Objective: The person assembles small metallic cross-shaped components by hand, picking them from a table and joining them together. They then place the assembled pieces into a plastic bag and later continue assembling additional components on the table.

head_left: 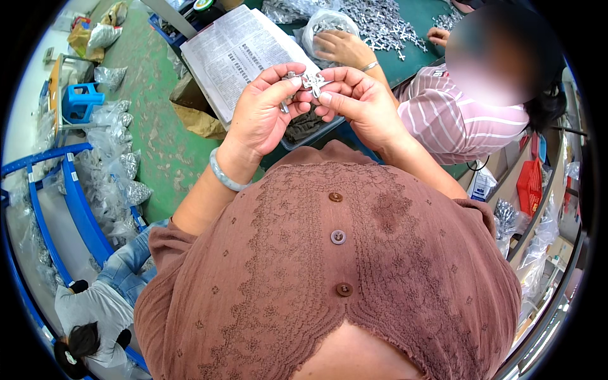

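Note:
In front of my chest, both hands are raised close together over a bin. My right hand [366, 104] pinches a small shiny silver cross-shaped metal piece [313, 84] between thumb and fingers. My left hand [266, 104] is closed, its thumb and forefinger at the left side of that cross. A second small metal piece [284, 107] shows among the left fingers, partly hidden. Below the hands is a plastic bin [315, 139] with dark grey contents that I cannot make out. Printed newspaper sheets [231, 60] lie on the table just beyond my left hand.
A co-worker's hand [342, 48] reaches to a clear plastic bag [322, 25] close beyond my right hand. Silver cross pieces [386, 28] are heaped on the green table [418, 62]. A brown paper bag [193, 107] stands at the left. Another person [95, 316] is at lower left, near blue racks [79, 202].

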The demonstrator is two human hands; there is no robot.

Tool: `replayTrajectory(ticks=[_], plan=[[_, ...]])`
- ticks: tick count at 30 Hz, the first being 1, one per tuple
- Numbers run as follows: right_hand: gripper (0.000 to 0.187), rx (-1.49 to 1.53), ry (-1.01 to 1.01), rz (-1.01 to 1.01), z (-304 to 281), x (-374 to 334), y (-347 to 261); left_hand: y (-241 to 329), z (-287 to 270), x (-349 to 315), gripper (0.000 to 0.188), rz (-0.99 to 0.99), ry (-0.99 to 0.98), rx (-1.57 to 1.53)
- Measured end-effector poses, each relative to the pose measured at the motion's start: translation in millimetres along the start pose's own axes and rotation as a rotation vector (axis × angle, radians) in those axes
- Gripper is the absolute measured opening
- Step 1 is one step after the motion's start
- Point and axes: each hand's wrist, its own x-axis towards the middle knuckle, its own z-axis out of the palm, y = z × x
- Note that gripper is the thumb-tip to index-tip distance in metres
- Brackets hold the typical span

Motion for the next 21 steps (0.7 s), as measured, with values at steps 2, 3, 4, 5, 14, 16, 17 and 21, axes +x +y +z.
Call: replayTrajectory(ticks=[2,3,4,5,14,16,17,21], plan=[[0.029,0.003,0.003,0.005,0.1,0.1,0.2,-0.2,-0.8,0.5,0.020,-0.001,0.002,0.001],[0.029,-0.001,0.001,0.002,-0.1,0.2,0.2,-0.2,-0.6,0.5,0.020,-0.003,0.005,0.005],[0.029,-0.006,-0.001,0.000,-0.5,0.2,0.3,-0.1,-0.2,0.4,0.020,-0.004,0.009,0.008],[0.029,-0.012,-0.003,-0.004,-0.5,0.5,0.3,0.3,-0.1,0.5,0.020,-0.005,0.010,0.012],[0.029,-0.021,0.013,-0.002,0.2,-0.8,0.3,-1.5,-1.2,0.7,0.023,-0.019,0.017,0.019],[0.028,-0.022,0.008,-0.010,-0.5,-0.9,1.9,-2.1,-2.2,0.5,0.023,-0.022,0.012,0.014],[0.028,-0.023,0.004,-0.014,-0.8,-0.9,2.3,-2.2,-2.2,0.5,0.023,-0.022,0.010,0.012],[0.028,-0.038,0.015,-0.010,-0.4,-1.7,2.0,-2.6,-1.0,-0.2,0.023,-0.015,0.007,0.018]])
